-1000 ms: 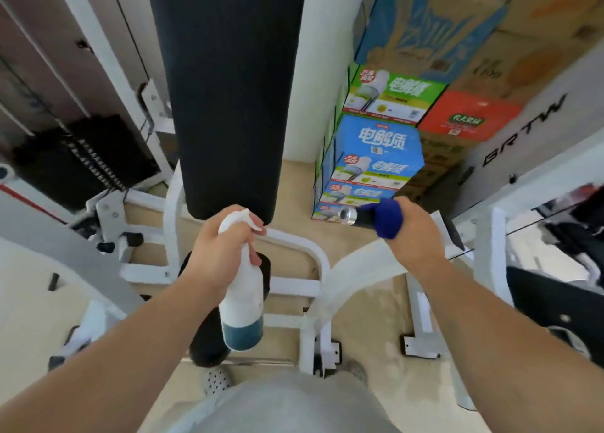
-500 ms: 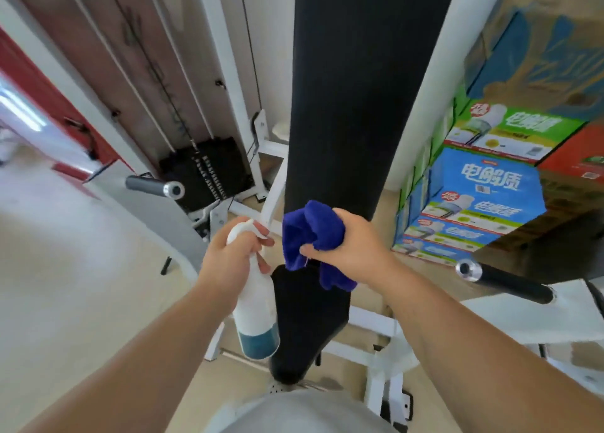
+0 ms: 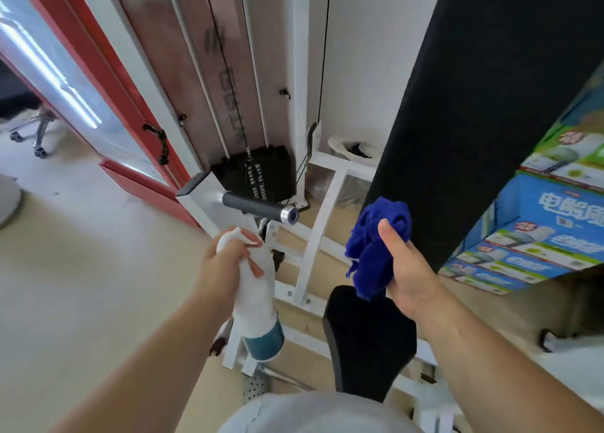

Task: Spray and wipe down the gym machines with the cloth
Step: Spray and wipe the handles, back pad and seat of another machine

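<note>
My left hand (image 3: 225,262) grips a white spray bottle (image 3: 258,305) with a teal base, its nozzle end up under my fingers. My right hand (image 3: 408,269) holds a bunched blue cloth (image 3: 376,246) in the air just left of the machine's tall black back pad (image 3: 483,106). The black seat pad (image 3: 369,338) lies below the cloth. A foam-covered handle (image 3: 258,207) with a chrome end cap sticks out from a white arm, just above the bottle. The black weight stack (image 3: 258,177) sits behind it.
White frame bars (image 3: 320,217) run across the floor between the handle and the seat. Stacked printed cartons (image 3: 549,223) stand at the right. A red-framed door (image 3: 108,106) is at the left, with open beige floor (image 3: 81,285) in front of it.
The view has swung left. My right hand left the right-side handle, carried the cloth across to the back pad, and now holds it slightly off the pad. The left-side handle has come into view.
</note>
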